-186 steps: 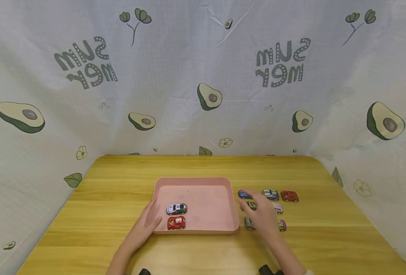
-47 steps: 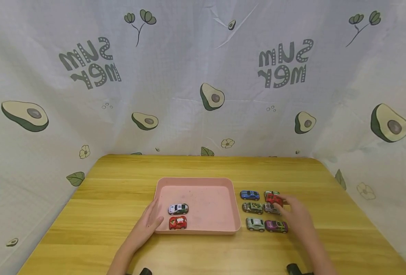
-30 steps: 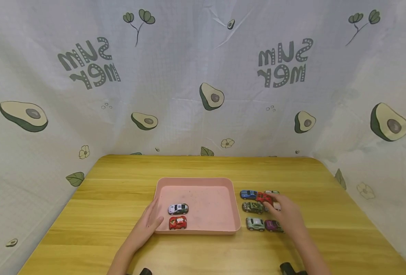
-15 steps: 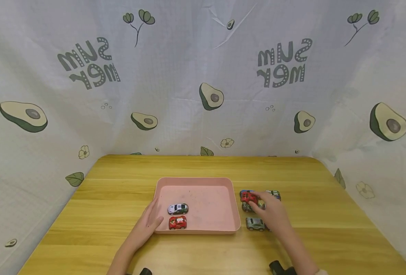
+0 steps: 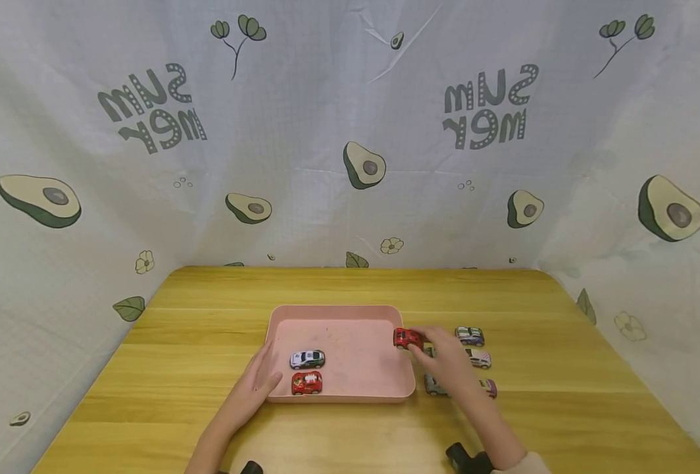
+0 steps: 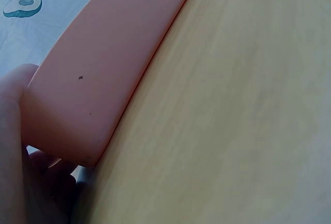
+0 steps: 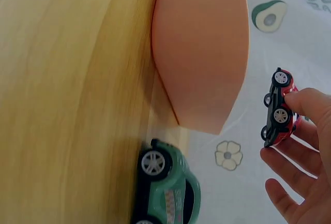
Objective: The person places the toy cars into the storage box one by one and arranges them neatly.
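Observation:
A pink rectangular tray (image 5: 350,399) stands on the wooden table. My left hand (image 5: 250,388) holds its near-left corner, thumb over the rim and fingers along the outer wall. Raised at the tray's right rim is a red toy car (image 5: 404,338), which my right hand (image 5: 449,362) pinches between thumb and fingers. In the right wrist view, this car shows its wheels and dark underside, well above the table. Inside the tray, a white toy car (image 5: 306,359) sits behind another red toy car (image 5: 306,382), both near the left side.
Right of the tray, several toy cars stand on the table: a white-and-green one (image 5: 470,336), a pale one (image 5: 480,358), a purple one (image 5: 489,387) and a grey-green one (image 7: 168,188). My right hand hides some of them. A printed cloth (image 5: 302,131) hangs behind the table.
My right hand has picked up the red car from the back right of the group and carried it left, over the other cars, to the tray's rim. The left hand stays put.

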The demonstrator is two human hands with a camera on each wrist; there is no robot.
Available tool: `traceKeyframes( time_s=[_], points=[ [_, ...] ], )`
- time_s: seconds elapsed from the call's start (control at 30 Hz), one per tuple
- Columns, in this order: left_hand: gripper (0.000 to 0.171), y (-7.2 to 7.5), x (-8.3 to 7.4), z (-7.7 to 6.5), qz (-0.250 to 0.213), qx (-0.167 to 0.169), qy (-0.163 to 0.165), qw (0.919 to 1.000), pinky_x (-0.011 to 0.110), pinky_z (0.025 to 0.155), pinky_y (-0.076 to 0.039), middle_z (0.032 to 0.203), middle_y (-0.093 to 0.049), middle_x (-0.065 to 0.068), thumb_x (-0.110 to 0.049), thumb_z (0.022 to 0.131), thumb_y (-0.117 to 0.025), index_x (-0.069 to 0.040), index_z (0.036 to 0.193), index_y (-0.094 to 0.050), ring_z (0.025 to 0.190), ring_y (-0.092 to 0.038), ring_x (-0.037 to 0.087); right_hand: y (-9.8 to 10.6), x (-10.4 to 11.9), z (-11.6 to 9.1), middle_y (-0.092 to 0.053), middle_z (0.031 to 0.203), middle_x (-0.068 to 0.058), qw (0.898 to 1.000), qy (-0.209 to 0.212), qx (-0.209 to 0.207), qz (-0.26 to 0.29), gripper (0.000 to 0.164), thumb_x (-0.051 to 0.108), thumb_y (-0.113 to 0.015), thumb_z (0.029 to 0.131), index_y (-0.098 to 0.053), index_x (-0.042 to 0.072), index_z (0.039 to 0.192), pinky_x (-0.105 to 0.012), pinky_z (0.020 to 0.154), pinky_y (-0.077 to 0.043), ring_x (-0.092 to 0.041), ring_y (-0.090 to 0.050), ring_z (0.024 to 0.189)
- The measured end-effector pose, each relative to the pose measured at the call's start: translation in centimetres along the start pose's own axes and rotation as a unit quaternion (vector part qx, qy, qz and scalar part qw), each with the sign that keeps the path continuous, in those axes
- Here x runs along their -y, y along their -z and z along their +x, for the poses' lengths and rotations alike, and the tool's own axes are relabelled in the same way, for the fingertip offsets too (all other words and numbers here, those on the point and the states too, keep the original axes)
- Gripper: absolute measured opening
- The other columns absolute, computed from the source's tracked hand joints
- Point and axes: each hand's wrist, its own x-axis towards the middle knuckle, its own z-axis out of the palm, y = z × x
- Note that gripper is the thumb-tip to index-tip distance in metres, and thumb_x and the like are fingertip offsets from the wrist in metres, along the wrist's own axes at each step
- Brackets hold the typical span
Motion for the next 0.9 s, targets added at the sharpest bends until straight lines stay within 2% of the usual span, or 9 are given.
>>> traceKeyframes(
  time_s=[0.17, 0.4, 0.7, 0.9],
  points=[
    [0.070, 0.0, 0.1, 0.1, 0.001, 0.001, 0.000, 1.0000, 0.063, 0.108, -0.012, 0.152, -0.014, 0.015, -0.043, 0.089, -0.051, -0.022, 0.146, -0.016, 0.138, -0.012, 0.041, -0.5, 0.8, 0.3, -0.066, 0.103, -0.008, 1.000, -0.004, 0.010, 0.001, 0.034, 0.025, -0.068, 0.081, -0.064, 0.008, 0.110, -0.042, 0.080, -0.052, -0.024, -0.062, 0.097],
    [0.071, 0.0, 0.2, 0.0, 0.003, 0.001, -0.001, 1.0000, 0.063, 0.108, -0.013, 0.152, -0.014, 0.015, -0.042, 0.089, -0.051, -0.020, 0.146, -0.016, 0.138, -0.012, 0.041, -1.0, 2.1, 0.8, -0.066, 0.105, -0.010, 1.000, 0.010, 0.009, 0.018, 0.033, 0.020, -0.069, 0.080, -0.064, 0.006, 0.110, -0.044, 0.084, -0.051, -0.027, -0.061, 0.099],
    [0.071, 0.0, 0.1, 0.1, 0.006, 0.004, 0.006, 1.0000, 0.063, 0.108, -0.013, 0.152, -0.014, 0.016, -0.044, 0.089, -0.050, -0.020, 0.146, -0.016, 0.138, -0.012, 0.042, -2.3, 3.4, 1.5, -0.064, 0.111, -0.009, 0.998, -0.015, 0.032, 0.049, 0.033, 0.021, -0.067, 0.081, -0.063, 0.010, 0.112, -0.049, 0.090, -0.046, -0.029, -0.059, 0.104],
    [0.071, 0.0, 0.0, 0.0, 0.006, 0.001, -0.004, 1.0000, 0.062, 0.108, -0.014, 0.152, -0.015, 0.016, -0.042, 0.089, -0.051, -0.018, 0.146, -0.016, 0.138, -0.013, 0.041, -3.2, 4.4, 1.7, -0.066, 0.105, -0.001, 0.998, -0.008, 0.034, 0.059, 0.028, 0.022, -0.068, 0.080, -0.065, 0.014, 0.106, -0.041, 0.082, -0.050, -0.023, -0.060, 0.097]
  ],
)
